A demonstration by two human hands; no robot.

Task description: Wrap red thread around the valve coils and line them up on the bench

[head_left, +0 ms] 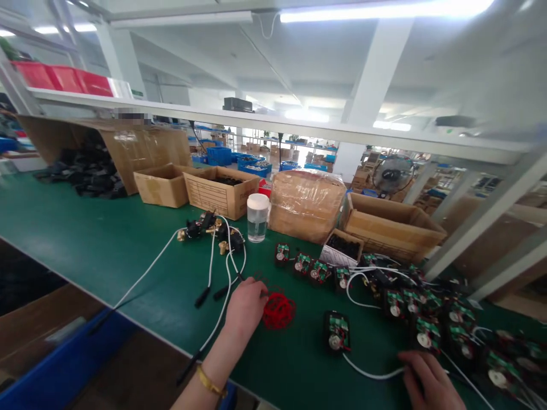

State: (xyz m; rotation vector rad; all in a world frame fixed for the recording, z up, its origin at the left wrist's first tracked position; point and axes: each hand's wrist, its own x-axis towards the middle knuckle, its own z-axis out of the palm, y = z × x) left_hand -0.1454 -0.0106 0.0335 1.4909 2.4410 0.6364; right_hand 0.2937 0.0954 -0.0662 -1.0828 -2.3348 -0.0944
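Note:
My left hand (245, 307) reaches over the bench with thumb and fingers pinched together, at the left edge of a loose pile of thin red rings (278, 311). Whatever is between its fingertips is too small to make out. At the lower right, my right hand (431, 382) is low on the bench, its fingers closed around a white cable (371, 376). That cable leads left to a black housing with a green circuit board (337, 331), lying by itself right of the red rings. My right fingertips are partly blurred.
Several similar circuit-board housings (427, 333) crowd the right side. Black-and-brass parts with white cables (213, 228) lie left of a clear lidded jar (257, 219). Cardboard boxes (222, 193) line the back beneath a shelf (273, 121). A slanted metal post (487, 210) stands at right.

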